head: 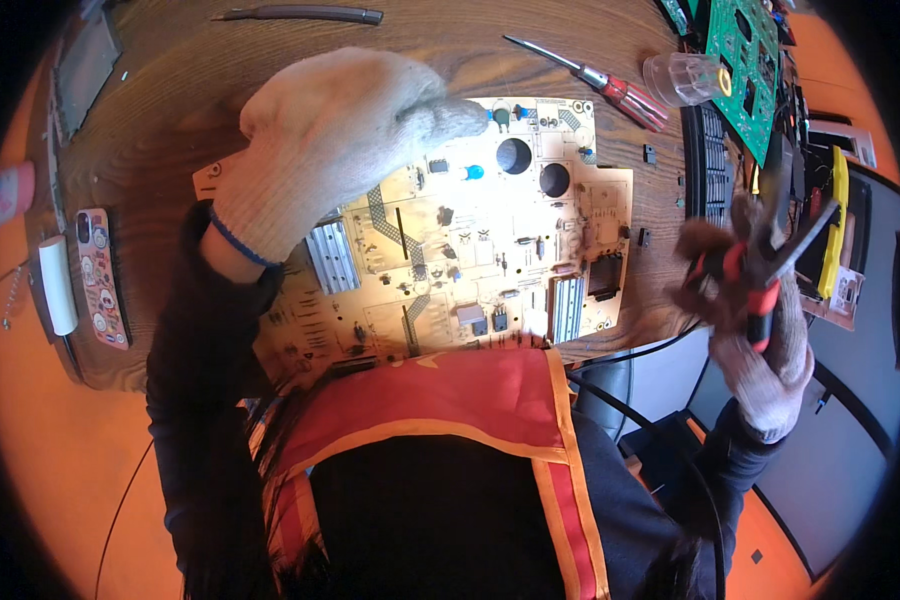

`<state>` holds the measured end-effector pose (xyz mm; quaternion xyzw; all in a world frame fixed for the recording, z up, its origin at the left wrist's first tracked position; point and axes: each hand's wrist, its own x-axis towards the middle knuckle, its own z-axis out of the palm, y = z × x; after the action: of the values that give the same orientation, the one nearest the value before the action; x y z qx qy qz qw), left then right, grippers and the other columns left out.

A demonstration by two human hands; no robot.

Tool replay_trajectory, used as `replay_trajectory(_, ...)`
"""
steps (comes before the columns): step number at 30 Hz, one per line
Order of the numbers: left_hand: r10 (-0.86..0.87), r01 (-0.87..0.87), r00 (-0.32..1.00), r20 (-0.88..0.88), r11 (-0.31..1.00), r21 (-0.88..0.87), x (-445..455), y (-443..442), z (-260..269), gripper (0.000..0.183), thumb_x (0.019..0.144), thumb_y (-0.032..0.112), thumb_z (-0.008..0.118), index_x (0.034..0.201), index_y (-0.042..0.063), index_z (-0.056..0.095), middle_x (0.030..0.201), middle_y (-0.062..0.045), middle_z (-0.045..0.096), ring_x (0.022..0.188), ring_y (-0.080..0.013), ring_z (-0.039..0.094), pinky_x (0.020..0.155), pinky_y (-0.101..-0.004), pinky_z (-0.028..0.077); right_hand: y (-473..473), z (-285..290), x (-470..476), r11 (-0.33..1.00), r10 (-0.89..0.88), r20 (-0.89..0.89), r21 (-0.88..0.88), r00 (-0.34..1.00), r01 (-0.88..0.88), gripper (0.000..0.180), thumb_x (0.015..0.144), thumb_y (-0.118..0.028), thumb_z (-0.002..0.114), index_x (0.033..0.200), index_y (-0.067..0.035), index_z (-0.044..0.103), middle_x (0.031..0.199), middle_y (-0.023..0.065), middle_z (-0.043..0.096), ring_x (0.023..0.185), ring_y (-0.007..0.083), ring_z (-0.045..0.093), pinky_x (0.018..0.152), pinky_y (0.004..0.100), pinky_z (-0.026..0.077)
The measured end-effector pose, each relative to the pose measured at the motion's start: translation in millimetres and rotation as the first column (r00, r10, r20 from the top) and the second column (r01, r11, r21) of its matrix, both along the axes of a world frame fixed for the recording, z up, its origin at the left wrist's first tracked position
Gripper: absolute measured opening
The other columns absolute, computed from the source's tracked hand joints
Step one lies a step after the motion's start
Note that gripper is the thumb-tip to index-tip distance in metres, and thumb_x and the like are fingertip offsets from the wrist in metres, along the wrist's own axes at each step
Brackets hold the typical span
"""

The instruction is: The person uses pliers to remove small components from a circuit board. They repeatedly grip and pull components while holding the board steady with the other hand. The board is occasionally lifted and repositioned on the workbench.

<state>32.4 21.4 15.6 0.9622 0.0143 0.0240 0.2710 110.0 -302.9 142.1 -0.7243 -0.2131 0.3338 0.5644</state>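
Note:
A large tan printed circuit board (480, 217) lies in front of me, with capacitors, finned aluminium heatsinks (334, 257) and two round holes. My left hand (345, 112), in a white knit glove, covers the board's upper left part. Its thumb lies by a green component at the far edge; the other fingers curl over that edge, partly hidden. Off the board's right side, my gloved right hand (765, 337) holds pliers (761, 292) with red and black handles. Their jaws are spread apart and point away from me, blurred. Nothing is visible between the jaws.
A red-handled screwdriver (622, 96) and a clear plastic cup (686, 79) lie beyond the board. A brown slim tool (307, 13) is at the far edge. Green circuit boards (742, 67) pile up at right. A phone (103, 277) lies left; small black parts (649, 154) are scattered.

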Motion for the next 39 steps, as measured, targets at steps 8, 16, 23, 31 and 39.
replay_trajectory(8, -0.020, -0.002, 0.985, 0.173, 0.992, 0.128, 0, -1, -5, 0.045, 0.090, 0.050, 0.064, 0.098, 0.007, 0.075, 0.079, -0.014, 0.070, 0.075, -0.0303, 0.068, 0.069, -0.0389, 0.051, 35, -62, 30, 0.791, 0.610, 0.777, -0.609, 0.157, -0.062, 0.077, 0.067, 0.011, 0.068, 0.138, -0.017, 0.058, 0.133, 0.0189, 0.050, 0.125, 0.0377, 0.051, 0.104, 0.0445, 0.042)
replay_trajectory(16, 0.027, -0.024, 0.996, -0.087, 0.999, 0.035, 0, -3, 7, 0.045, 0.090, 0.051, 0.064, 0.097, 0.008, 0.076, 0.078, -0.012, 0.070, 0.074, -0.0283, 0.068, 0.068, -0.0381, 0.051, 54, -79, 41, 0.828, 0.557, 0.829, -0.549, 0.057, -0.113, 0.062, 0.075, -0.006, 0.068, 0.135, -0.020, 0.058, 0.114, 0.0169, 0.058, 0.103, 0.0359, 0.061, 0.088, 0.0446, 0.050)
replay_trajectory(23, 0.006, 0.000, 0.994, -0.109, 0.999, 0.054, 4, -3, 12, 0.045, 0.091, 0.050, 0.064, 0.097, 0.007, 0.075, 0.078, -0.011, 0.070, 0.072, -0.0272, 0.068, 0.067, -0.0379, 0.052, 53, -86, 52, 0.799, 0.601, 0.799, -0.601, 0.020, -0.020, 0.062, 0.078, -0.007, 0.068, 0.138, -0.010, 0.054, 0.119, 0.0178, 0.058, 0.109, 0.0388, 0.060, 0.091, 0.0462, 0.051)
replay_trajectory(31, 0.001, 0.007, 0.996, -0.094, 0.997, 0.080, 3, -4, 12, 0.045, 0.092, 0.050, 0.062, 0.098, 0.006, 0.075, 0.078, -0.012, 0.071, 0.074, -0.0282, 0.069, 0.069, -0.0381, 0.052, 64, -84, 59, 0.760, 0.647, 0.752, -0.650, -0.126, 0.022, 0.058, 0.072, -0.016, 0.076, 0.127, -0.013, 0.058, 0.124, 0.0129, 0.055, 0.110, 0.0343, 0.058, 0.088, 0.0430, 0.052)
replay_trajectory(39, 0.001, 0.005, 0.997, -0.071, 0.996, 0.084, 2, -3, 8, 0.044, 0.093, 0.047, 0.062, 0.100, 0.006, 0.074, 0.082, -0.014, 0.071, 0.076, -0.0307, 0.069, 0.070, -0.0394, 0.052, 85, -48, 57, 0.485, 0.874, 0.486, -0.873, -0.009, -0.042, 0.040, 0.072, -0.021, 0.075, 0.107, -0.010, 0.059, 0.100, 0.0107, 0.061, 0.088, 0.0269, 0.066, 0.066, 0.0367, 0.055)
